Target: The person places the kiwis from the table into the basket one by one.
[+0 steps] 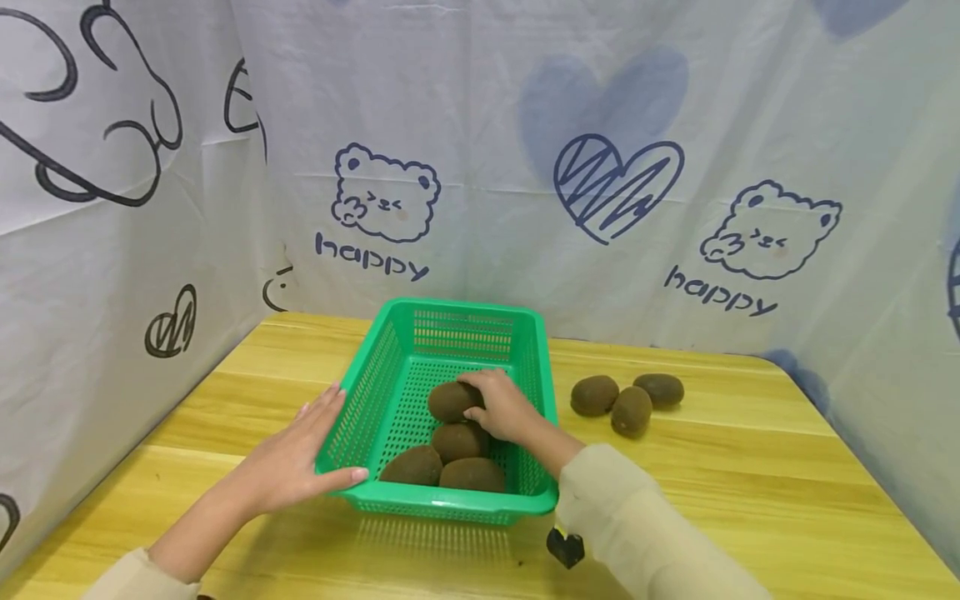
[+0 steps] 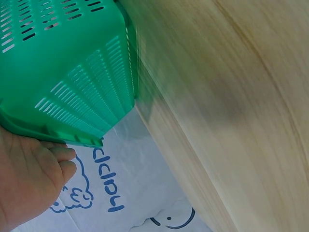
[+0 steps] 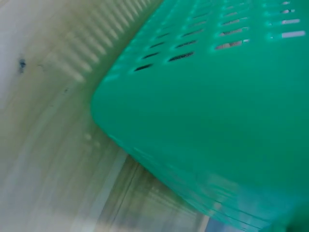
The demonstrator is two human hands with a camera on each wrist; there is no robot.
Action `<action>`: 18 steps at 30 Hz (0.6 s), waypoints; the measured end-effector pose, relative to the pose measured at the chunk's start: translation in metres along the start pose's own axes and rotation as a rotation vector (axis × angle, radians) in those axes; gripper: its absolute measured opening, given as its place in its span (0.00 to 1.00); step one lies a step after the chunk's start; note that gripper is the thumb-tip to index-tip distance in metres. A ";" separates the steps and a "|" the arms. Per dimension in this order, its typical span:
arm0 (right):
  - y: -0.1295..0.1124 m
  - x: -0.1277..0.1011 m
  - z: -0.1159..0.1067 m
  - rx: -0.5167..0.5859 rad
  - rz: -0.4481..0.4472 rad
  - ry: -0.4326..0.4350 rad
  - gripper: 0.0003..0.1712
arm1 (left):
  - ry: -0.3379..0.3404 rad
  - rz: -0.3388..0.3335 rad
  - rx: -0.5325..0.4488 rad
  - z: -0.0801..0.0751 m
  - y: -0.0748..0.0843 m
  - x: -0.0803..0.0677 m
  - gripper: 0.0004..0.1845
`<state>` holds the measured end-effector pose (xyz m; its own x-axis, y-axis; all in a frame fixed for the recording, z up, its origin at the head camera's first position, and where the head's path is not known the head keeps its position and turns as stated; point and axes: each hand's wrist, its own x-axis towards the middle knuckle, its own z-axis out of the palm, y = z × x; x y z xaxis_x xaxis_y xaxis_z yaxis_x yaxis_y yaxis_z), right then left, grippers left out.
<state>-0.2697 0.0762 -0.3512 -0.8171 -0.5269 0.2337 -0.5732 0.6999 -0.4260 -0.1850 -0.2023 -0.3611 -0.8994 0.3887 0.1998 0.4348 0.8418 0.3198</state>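
A green plastic basket (image 1: 450, 498) with slotted walls stands on the wooden table. My left hand (image 1: 288, 462) rests along its left rim at the near corner, fingers fairly straight and thumb over the front edge. From below, the left wrist view shows that hand (image 2: 31, 176) against the rim. Inside the basket, my right hand (image 1: 504, 404) grips a brown kiwi (image 1: 452, 402) from its right side. Below it lie another kiwi (image 1: 459, 442), a front-left kiwi (image 1: 412, 467) and a front-right kiwi (image 1: 472, 475). The basket wall (image 3: 203, 116) hides the right hand in the right wrist view.
Right of the basket, three more kiwis lie close together on the table: a left kiwi (image 1: 595, 395), a front kiwi (image 1: 632, 411) and a back kiwi (image 1: 659, 389). A white printed curtain (image 1: 480, 167) hangs behind the table (image 1: 750, 483) and along its sides.
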 end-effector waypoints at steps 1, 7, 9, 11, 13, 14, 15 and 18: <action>0.000 0.001 0.000 -0.007 -0.005 0.003 0.25 | 0.003 0.003 0.002 0.000 0.000 0.000 0.53; -0.002 0.007 0.001 -0.028 -0.016 -0.011 0.23 | 0.004 -0.002 -0.006 -0.001 0.000 0.000 0.53; -0.001 0.009 0.002 -0.027 -0.017 -0.024 0.21 | 0.003 -0.003 -0.009 -0.001 0.000 0.000 0.53; -0.001 0.009 0.003 -0.024 -0.022 -0.038 0.19 | 0.002 -0.002 -0.007 -0.001 0.000 0.000 0.53; 0.001 0.009 0.003 -0.012 -0.032 -0.049 0.17 | 0.001 -0.003 -0.007 -0.001 0.000 0.000 0.53; 0.002 0.009 0.003 -0.005 -0.035 -0.052 0.17 | 0.001 -0.003 -0.007 -0.001 0.000 0.000 0.53; 0.002 0.008 0.003 0.002 -0.034 -0.054 0.17 | 0.002 -0.002 -0.006 -0.001 0.000 0.000 0.53; 0.005 0.006 0.000 0.024 -0.028 -0.034 0.17 | 0.004 -0.001 -0.008 -0.002 0.000 0.000 0.53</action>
<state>-0.2777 0.0759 -0.3522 -0.7981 -0.5624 0.2162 -0.5938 0.6732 -0.4406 -0.1851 -0.2026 -0.3596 -0.8996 0.3868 0.2028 0.4345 0.8391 0.3272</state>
